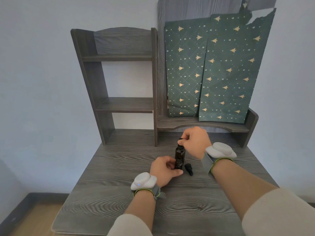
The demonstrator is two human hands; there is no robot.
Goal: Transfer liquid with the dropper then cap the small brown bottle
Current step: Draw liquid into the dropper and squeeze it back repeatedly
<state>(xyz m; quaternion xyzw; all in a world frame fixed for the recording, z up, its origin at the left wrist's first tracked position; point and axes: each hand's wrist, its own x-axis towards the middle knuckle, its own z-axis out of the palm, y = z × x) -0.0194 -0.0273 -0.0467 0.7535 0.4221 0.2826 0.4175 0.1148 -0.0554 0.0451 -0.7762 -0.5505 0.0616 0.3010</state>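
Note:
A small dark brown bottle (179, 156) stands upright on the grey wooden desk (119, 193). My left hand (164, 169) grips its lower part from the left. At the bottle's mouth, my right hand (196, 141) pinches a black dropper top (180, 141). A second black cap or dropper piece (188, 169) lies on the desk just right of the bottle's base. The dropper's stem is hidden.
A grey shelf unit (119, 104) stands at the back of the desk, with a low side shelf (204, 125) right behind my hands. Green paper with gold trees (213, 74) leans on it. Both wrists wear white bands. The desk's front edge lies near me.

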